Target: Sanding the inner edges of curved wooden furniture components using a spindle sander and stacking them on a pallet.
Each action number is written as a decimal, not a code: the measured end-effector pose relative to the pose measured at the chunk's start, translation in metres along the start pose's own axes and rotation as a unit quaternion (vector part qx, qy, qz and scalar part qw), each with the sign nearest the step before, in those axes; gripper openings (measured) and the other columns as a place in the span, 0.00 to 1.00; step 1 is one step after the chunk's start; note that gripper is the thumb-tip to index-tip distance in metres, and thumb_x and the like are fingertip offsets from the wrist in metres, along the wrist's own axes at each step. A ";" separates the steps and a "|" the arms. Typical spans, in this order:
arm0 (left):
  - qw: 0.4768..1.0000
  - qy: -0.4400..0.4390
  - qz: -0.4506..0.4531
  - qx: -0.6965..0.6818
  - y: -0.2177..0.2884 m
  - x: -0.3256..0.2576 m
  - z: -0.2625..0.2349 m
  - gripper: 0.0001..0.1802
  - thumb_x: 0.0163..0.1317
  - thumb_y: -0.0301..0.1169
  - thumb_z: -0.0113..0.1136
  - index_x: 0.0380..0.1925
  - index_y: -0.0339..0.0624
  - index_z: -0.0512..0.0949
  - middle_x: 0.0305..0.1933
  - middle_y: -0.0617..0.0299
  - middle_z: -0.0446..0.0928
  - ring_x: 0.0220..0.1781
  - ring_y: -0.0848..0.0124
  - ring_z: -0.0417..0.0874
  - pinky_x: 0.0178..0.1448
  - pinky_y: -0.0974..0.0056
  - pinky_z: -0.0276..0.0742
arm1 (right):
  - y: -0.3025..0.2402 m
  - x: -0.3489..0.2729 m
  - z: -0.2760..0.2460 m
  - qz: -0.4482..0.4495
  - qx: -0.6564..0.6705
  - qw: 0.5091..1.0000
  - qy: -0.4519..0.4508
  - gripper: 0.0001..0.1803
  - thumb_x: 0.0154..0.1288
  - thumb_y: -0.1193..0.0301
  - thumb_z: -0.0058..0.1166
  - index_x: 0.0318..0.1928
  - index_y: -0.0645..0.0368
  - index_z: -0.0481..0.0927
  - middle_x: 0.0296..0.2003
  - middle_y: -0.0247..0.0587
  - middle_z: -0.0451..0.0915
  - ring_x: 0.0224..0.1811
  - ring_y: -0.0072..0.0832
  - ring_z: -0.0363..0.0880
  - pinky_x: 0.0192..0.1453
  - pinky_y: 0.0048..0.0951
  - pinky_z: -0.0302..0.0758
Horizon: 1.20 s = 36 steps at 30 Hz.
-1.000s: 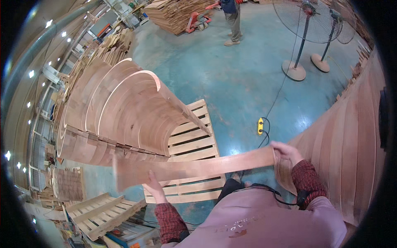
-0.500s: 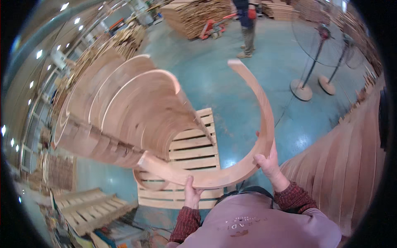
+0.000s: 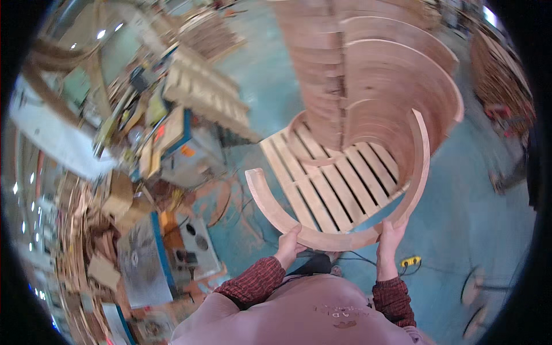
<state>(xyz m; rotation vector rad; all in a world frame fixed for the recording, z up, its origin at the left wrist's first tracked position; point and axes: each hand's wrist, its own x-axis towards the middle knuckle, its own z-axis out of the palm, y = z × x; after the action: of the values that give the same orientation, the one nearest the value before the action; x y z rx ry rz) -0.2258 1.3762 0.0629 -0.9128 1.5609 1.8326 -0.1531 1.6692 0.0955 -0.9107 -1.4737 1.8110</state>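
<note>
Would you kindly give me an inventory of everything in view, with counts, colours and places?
Curved wooden piece: 1, light brown, in both hands
Nested curved wooden shells: several, reddish brown, on the flat pallet
Flat pallet: 1, pale wood, under the shells
Second pallet: 1, tan, upper left, blurred
Wood piles: several, brown, left, top and right
Blue-edged panel: 1, grey, lower left
Power strip: 1, yellow, floor right of the right hand
Round stand bases: 2, pale, lower right
Ceiling lights: several, white, left
Floor: 1, blue-green, below
Shirt: 1, mauve, bottom centre
Sleeves: 2, dark red, on the forearms
Left hand: 1, bare, at the piece's left
Right hand: 1, bare, at its right
</note>
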 end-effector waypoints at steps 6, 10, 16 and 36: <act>0.968 0.064 0.163 -0.179 -0.028 -0.019 -0.135 0.21 0.72 0.41 0.64 0.53 0.34 0.81 0.46 0.56 0.85 0.45 0.65 0.87 0.49 0.60 0.81 | 0.060 -0.063 0.090 -0.005 -0.012 0.991 -0.135 0.38 0.60 0.84 0.49 0.74 0.65 0.63 0.55 0.39 0.74 0.51 0.29 0.76 0.58 0.30 0.76; 0.919 0.184 0.321 -0.136 -0.004 -0.045 -0.221 0.15 0.72 0.36 0.62 0.48 0.35 0.79 0.39 0.63 0.80 0.43 0.72 0.80 0.49 0.64 0.77 | 0.066 -0.112 0.174 0.051 -0.060 0.973 -0.216 0.24 0.60 0.82 0.51 0.59 0.65 0.73 0.40 0.36 0.76 0.37 0.24 0.75 0.42 0.27 0.75; 0.838 0.353 0.360 -0.208 0.017 -0.058 -0.408 0.19 0.76 0.37 0.59 0.59 0.37 0.72 0.48 0.65 0.75 0.49 0.72 0.77 0.53 0.62 0.76 | 0.111 -0.216 0.321 0.177 -0.115 0.888 -0.409 0.33 0.59 0.80 0.53 0.67 0.64 0.67 0.47 0.40 0.75 0.46 0.29 0.77 0.47 0.30 0.76; 0.692 0.655 0.192 -0.238 -0.066 -0.114 -0.831 0.31 0.81 0.51 0.46 0.59 0.31 0.76 0.47 0.56 0.80 0.49 0.66 0.79 0.53 0.56 0.76 | 0.238 -0.596 0.564 0.209 -0.247 0.718 -0.616 0.36 0.57 0.75 0.60 0.66 0.59 0.62 0.45 0.39 0.72 0.43 0.31 0.77 0.40 0.38 0.78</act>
<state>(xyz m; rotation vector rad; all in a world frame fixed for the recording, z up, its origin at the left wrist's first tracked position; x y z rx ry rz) 0.0117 0.5698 0.0380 -2.7571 2.1125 1.9093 -0.2898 0.8304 0.0136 -0.0778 -2.8416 2.6021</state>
